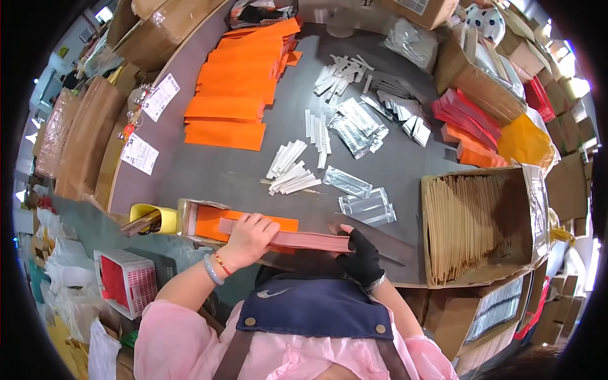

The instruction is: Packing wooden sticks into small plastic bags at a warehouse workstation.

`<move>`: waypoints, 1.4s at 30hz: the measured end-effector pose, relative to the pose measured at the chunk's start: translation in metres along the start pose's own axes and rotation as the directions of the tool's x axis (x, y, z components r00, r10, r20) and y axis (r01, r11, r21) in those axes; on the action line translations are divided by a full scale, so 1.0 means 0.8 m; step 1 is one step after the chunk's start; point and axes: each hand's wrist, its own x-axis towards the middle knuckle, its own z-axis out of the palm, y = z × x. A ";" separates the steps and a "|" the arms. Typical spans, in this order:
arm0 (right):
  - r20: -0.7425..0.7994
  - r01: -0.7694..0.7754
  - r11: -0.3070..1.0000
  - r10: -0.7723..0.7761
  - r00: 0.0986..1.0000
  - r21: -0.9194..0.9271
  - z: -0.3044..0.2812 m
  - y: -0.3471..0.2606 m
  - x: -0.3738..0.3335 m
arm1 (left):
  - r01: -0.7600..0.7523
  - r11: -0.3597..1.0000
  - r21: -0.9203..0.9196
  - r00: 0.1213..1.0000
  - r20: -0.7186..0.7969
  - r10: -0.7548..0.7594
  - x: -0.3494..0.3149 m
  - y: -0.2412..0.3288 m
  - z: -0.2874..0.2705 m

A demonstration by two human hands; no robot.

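Observation:
A long, thin stack of pinkish strips (310, 240) lies crosswise before me at the table's near edge. My left hand (252, 235) is closed over its left part, with the fingers wrapped across the top. At the stack's right end, my right hand (361, 256), in a black glove with bare fingertips, grips between thumb and fingers. Orange strips (209, 221) show beside and behind the stack, inside or on a narrow cardboard box (188, 218). I cannot tell how far the stack reaches into that box. The palm sides of both hands are hidden.
Orange strips (234, 82) are piled at the far left. White strips (288, 158) and clear plastic packets (367, 206) lie mid-table. A carton of brown envelopes (468, 228) stands at right, red and orange pieces (465, 117) behind it. A yellow holder (163, 218) hangs at left.

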 end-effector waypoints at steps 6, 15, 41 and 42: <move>0.010 0.148 0.956 -0.151 0.989 -0.254 0.007 0.006 0.010 | 0.015 1.000 0.002 0.999 0.036 -0.015 0.001 0.001 -0.002; -0.061 0.128 0.939 -0.155 0.986 -0.320 0.009 -0.001 0.003 | 0.019 0.999 -0.037 0.996 -0.085 -0.023 -0.005 0.012 0.001; 0.149 -0.455 0.891 0.449 0.881 0.003 -0.022 -0.046 0.012 | 0.049 0.997 0.056 0.980 -0.195 -0.037 -0.012 -0.001 -0.031; 0.348 -0.487 0.772 0.361 0.865 0.410 -0.017 -0.049 0.015 | 0.048 0.995 0.093 0.973 -0.228 -0.026 -0.014 -0.005 -0.034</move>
